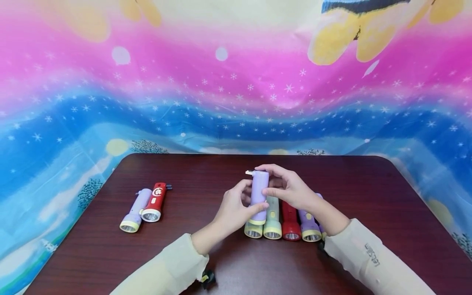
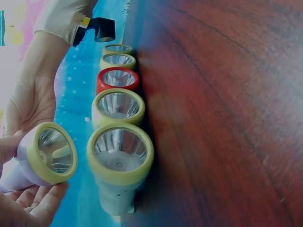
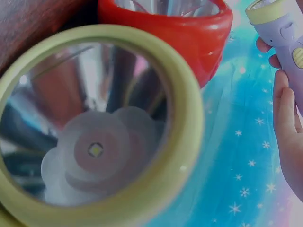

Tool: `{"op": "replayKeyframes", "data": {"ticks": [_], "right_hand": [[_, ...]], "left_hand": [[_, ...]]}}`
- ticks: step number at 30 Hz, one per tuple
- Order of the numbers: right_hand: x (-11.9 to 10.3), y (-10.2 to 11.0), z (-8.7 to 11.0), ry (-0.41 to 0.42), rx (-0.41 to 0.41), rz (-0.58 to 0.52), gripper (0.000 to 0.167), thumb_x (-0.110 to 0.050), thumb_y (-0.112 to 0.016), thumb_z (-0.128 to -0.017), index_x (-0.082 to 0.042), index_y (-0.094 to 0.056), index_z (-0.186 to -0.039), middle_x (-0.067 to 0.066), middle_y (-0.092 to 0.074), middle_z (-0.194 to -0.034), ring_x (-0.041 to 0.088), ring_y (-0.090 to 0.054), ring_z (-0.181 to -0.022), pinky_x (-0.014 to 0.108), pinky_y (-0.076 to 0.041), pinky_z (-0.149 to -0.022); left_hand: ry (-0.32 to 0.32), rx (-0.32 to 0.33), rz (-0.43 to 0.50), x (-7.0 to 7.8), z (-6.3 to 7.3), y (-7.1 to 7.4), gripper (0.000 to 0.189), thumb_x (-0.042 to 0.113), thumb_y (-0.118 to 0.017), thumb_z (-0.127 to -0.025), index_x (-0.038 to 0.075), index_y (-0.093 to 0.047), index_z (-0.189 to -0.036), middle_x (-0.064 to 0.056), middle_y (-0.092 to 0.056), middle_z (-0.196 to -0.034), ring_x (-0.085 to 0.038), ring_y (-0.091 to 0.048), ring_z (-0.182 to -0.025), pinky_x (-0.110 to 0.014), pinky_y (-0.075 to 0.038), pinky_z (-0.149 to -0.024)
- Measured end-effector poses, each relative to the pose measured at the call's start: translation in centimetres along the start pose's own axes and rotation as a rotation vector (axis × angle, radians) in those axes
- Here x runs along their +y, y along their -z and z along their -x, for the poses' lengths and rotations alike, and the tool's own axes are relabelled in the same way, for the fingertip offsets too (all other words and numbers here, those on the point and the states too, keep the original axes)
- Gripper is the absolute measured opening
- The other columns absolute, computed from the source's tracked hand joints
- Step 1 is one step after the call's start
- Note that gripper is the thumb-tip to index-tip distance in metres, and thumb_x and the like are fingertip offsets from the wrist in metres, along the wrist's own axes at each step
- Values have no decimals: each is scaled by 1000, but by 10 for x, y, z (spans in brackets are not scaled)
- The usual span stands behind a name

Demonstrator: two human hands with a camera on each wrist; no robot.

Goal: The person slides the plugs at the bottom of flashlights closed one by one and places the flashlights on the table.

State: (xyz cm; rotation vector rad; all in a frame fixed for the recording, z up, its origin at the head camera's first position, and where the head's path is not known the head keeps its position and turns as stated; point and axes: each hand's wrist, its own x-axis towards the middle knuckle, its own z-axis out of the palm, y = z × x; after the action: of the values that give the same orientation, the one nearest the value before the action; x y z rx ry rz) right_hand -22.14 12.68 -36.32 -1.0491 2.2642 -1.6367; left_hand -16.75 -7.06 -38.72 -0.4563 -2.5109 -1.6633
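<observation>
Both hands hold a light purple flashlight [image 1: 259,192] over the table, lens end toward me and metal plug prongs [image 1: 249,172] out at its far end. My left hand [image 1: 234,207] grips its lower part, thumb along the near side. Around the upper end, my right hand [image 1: 291,190] has its thumb on the body and its fingers behind, near the prongs. Pale yellow rims the held flashlight's lens [image 2: 54,150] in the left wrist view. Under and beside it lies a row: a pale green flashlight [image 1: 253,232], another green flashlight [image 1: 273,213], a red flashlight [image 1: 290,223] and a purple flashlight [image 1: 309,229].
At the row's right end another purple flashlight [image 1: 320,197] is partly hidden by the right forearm. On the left of the dark wood table [image 1: 206,176] lie a purple flashlight [image 1: 136,211] and a red flashlight [image 1: 155,200] with plug prongs out. A patterned cloth [image 1: 221,90] surrounds the table.
</observation>
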Motion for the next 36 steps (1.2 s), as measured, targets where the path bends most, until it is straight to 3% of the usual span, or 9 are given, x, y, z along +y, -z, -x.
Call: {"op": "replayKeyframes", "data": {"ticks": [8,22,36], "right_hand": [[1,4,-2,17,-19,-3,52,-4,-70,-90,-1,-51,-138,20,-60,-122,17,-69,-94,27,-58,-83],[4,4,-3,8,-39,8,51,-7,-68,-91,-3,-49,-138,19,-59,-124,17,-68,-94,27,-57,-83],[5,4,1,-4,0,18,51,-10,-71,-88,-4,-52,-135,18,-60,-124,15,-69,-93,28,-57,-82]], "left_hand": [[-13,56,77,-1,1,-6,47,19,-86,-77,9,-64,-118,-10,-71,-98,-15,-67,-74,-29,-57,-68],[-5,54,69,-2,1,-7,48,20,-86,-77,10,-64,-118,-8,-71,-97,-14,-67,-73,-24,-56,-67],[4,32,35,-2,1,-7,46,21,-86,-77,11,-63,-116,-7,-71,-96,-11,-65,-72,-23,-55,-66]]}}
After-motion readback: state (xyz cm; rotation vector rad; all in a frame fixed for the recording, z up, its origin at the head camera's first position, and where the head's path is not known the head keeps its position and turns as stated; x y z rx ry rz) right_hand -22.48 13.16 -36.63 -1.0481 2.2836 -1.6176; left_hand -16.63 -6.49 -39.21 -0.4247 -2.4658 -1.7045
